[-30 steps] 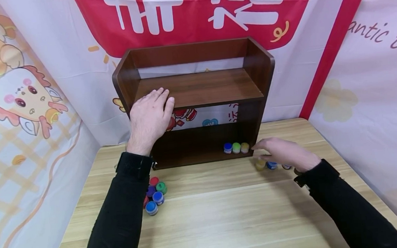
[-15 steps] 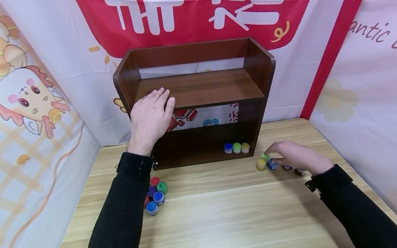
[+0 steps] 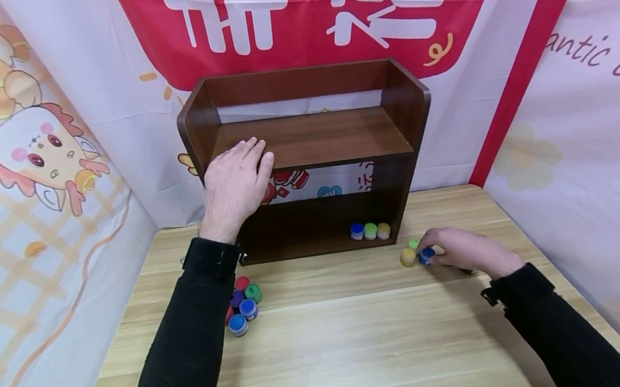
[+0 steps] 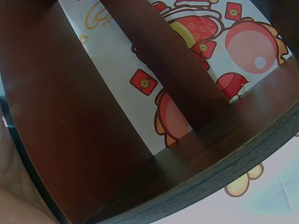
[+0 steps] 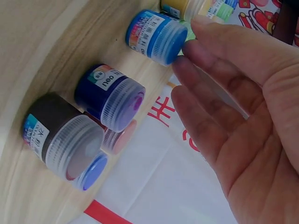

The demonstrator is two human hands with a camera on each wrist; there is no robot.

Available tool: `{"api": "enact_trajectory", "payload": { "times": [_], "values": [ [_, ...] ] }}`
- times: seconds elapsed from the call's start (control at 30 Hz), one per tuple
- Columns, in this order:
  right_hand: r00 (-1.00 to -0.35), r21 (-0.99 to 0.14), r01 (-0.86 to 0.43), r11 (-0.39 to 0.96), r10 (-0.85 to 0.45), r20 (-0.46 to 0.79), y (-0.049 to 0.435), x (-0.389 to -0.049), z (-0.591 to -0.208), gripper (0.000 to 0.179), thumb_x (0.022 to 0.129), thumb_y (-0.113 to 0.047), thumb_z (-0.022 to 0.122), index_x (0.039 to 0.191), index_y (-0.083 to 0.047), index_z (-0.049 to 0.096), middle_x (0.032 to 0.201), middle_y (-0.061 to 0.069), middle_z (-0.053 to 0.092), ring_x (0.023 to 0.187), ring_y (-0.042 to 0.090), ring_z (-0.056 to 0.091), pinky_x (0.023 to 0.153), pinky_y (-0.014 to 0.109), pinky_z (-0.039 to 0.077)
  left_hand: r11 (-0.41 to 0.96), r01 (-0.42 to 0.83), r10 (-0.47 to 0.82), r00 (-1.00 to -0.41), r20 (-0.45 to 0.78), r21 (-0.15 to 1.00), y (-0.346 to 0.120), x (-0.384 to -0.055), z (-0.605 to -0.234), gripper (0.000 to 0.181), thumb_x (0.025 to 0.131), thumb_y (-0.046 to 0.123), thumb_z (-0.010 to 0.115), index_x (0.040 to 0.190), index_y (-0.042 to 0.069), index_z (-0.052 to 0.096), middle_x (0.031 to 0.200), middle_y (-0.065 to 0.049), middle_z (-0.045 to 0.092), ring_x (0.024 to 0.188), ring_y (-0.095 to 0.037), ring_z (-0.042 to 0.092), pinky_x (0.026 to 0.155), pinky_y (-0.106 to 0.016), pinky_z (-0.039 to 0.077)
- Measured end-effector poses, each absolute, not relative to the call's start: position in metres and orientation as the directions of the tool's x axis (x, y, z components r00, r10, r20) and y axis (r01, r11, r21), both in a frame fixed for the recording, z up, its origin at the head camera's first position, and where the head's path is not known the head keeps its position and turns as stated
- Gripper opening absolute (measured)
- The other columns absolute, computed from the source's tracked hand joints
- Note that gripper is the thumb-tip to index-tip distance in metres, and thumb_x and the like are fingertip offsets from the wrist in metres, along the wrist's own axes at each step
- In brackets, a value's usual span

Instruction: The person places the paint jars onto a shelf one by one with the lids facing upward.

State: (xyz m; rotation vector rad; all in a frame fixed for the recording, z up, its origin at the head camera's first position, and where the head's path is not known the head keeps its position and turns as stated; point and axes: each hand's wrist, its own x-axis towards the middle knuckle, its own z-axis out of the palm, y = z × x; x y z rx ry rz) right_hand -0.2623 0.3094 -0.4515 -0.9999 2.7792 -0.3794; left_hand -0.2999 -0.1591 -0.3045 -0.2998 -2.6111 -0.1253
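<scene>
My left hand [image 3: 236, 186] rests on the front left of the upper board of a dark brown wooden shelf [image 3: 311, 136], fingers extended. At the left edge of the left wrist view, only part of that hand shows beside the brown board [image 4: 60, 116]. My right hand [image 3: 465, 251] is low over the table at the right, thumb and fingers around a blue paint jar [image 3: 426, 256]. In the right wrist view its fingertips are at the lid of that blue paint jar [image 5: 156, 37], the fingers loosely bent. A yellow paint jar [image 3: 408, 257] and a partly hidden green one [image 3: 413, 244] stand beside it.
Blue [image 3: 357, 231], green [image 3: 370, 231] and yellow [image 3: 384, 231] jars stand in a row at the lower shelf's right end. Several more jars [image 3: 248, 309] cluster on the table [image 3: 321, 348] by the left forearm. Dark blue [image 5: 110, 95] and dark brown [image 5: 60, 135] jars stand near the right hand.
My right hand has moved from the shelf's lower right corner, rightward and down to the blue paint jar, uncovering the green and yellow jars. My left hand has stayed on the shelf.
</scene>
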Motion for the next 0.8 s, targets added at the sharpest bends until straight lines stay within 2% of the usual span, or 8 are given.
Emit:
{"api": "enact_trajectory", "payload": {
  "times": [0.27, 0.4, 0.63, 0.8],
  "values": [
    [-0.730, -0.264, -0.658, 0.705, -0.683, -0.005, 0.3073, -0.2598, -0.4542, 0.029, 0.082, -0.001, 0.083, 0.109, -0.010, 0.078, 0.109, 0.005, 0.072, 0.102, 0.023, 0.069, 0.088, 0.043, 0.060, 0.972, 0.232, 0.187, -0.854, 0.485, 0.034, -0.1593, -0.2995, -0.3047, 0.072, 0.108, 0.059, 0.015, 0.157, 0.019, 0.050, 0.158, -0.005, 0.049, 0.148, -0.024, 0.042, 0.122, -0.047, 0.030],
    [-0.747, -0.246, -0.641, 0.727, -0.664, -0.017, 0.3063, -0.2586, -0.4539, 0.029, 0.080, 0.002, 0.083, 0.106, -0.010, 0.078, 0.106, 0.006, 0.071, 0.098, 0.022, 0.069, 0.085, 0.041, 0.061, 0.972, 0.230, 0.186, -0.857, 0.480, 0.035, -0.1593, -0.2990, -0.3045, 0.074, 0.107, 0.060, 0.013, 0.158, 0.019, 0.049, 0.159, -0.005, 0.048, 0.148, -0.024, 0.041, 0.123, -0.047, 0.030],
    [-0.763, -0.172, -0.630, 0.758, -0.644, -0.045, 0.3068, -0.2593, -0.4550, 0.026, 0.080, -0.001, 0.085, 0.103, -0.009, 0.078, 0.102, 0.005, 0.069, 0.093, 0.019, 0.067, 0.083, 0.040, 0.061, 0.973, 0.228, 0.185, -0.865, 0.467, 0.035, -0.1587, -0.2992, -0.3044, 0.074, 0.107, 0.061, 0.013, 0.159, 0.019, 0.047, 0.160, -0.004, 0.047, 0.149, -0.024, 0.040, 0.123, -0.047, 0.028],
    [-0.750, -0.170, -0.648, 0.743, -0.661, -0.030, 0.3083, -0.2586, -0.4556, 0.024, 0.080, -0.002, 0.085, 0.102, -0.010, 0.078, 0.102, 0.004, 0.069, 0.094, 0.019, 0.068, 0.083, 0.039, 0.060, 0.973, 0.227, 0.183, -0.866, 0.464, 0.040, -0.1584, -0.2998, -0.3047, 0.075, 0.107, 0.061, 0.013, 0.159, 0.019, 0.047, 0.160, -0.004, 0.047, 0.149, -0.024, 0.039, 0.123, -0.047, 0.028]
  ]
}}
